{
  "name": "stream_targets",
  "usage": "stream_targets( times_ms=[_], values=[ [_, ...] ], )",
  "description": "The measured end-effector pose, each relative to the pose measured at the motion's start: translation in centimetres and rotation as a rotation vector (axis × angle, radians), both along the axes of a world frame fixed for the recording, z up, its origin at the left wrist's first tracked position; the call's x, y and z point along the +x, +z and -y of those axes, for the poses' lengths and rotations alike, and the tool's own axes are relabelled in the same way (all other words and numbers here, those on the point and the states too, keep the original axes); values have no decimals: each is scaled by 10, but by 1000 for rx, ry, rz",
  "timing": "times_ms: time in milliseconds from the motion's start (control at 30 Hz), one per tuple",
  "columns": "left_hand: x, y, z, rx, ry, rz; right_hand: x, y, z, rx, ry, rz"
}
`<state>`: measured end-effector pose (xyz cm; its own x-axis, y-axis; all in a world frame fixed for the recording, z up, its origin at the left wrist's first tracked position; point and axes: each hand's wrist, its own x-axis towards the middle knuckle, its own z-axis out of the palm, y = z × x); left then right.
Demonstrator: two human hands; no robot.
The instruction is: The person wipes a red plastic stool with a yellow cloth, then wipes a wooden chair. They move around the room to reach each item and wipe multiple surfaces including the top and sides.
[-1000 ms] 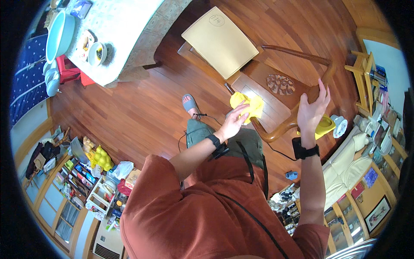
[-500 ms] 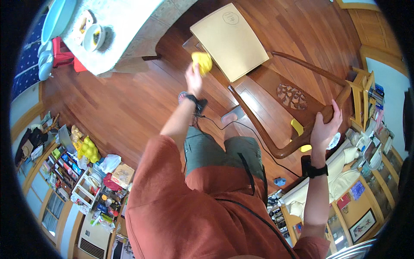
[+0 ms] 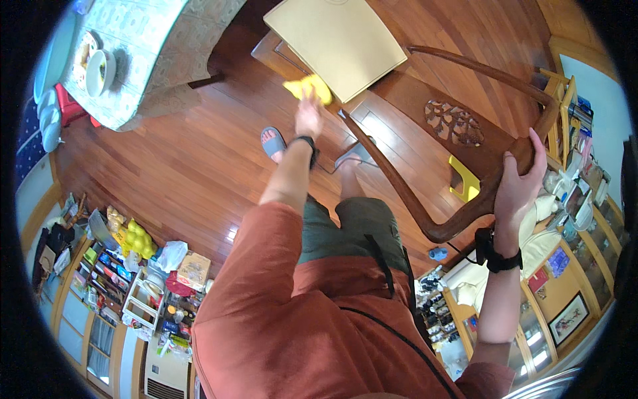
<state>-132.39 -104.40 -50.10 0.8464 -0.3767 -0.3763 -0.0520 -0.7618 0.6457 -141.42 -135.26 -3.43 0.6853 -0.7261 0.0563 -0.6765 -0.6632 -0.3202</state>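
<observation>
A crumpled yellow cloth [image 3: 319, 89] is in my left hand [image 3: 308, 118], whose fingers are closed on it. It is up close to the left edge of a beige padded seat [image 3: 335, 43] on a dark brown wooden chair; whether it touches the seat is hard to tell. My right hand [image 3: 520, 183] is wrapped around the top of the chair's backrest [image 3: 502, 163], thumb on one side and fingers on the other. A carved openwork panel [image 3: 454, 123] shows in the backrest. The chair's curved arm [image 3: 392, 176] runs between my two hands.
At the upper left stands a table [image 3: 149, 50] with a patterned cover, a white bowl [image 3: 100, 72] on it. A yellow plastic object [image 3: 464, 179] shows beneath the chair back. Crowded shelves [image 3: 109, 272] line the lower left. My sandalled foot [image 3: 272, 143] is on the wooden floor.
My left hand has shifted right with the yellow cloth, closer to the seat's edge. My right hand still grips the chair back. The view has shifted, and the table shows farther left.
</observation>
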Motion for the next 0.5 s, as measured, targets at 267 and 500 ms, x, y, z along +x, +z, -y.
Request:
stream_targets(
  times_ms=[267, 500],
  values=[
    [-48, 19, 17, -115, -27, -81, -5, -1, 1, -24, 11, 60],
    [-7, 133, -11, -215, 90, -258, -5, 6, -4, 34, -19, 133]
  ],
)
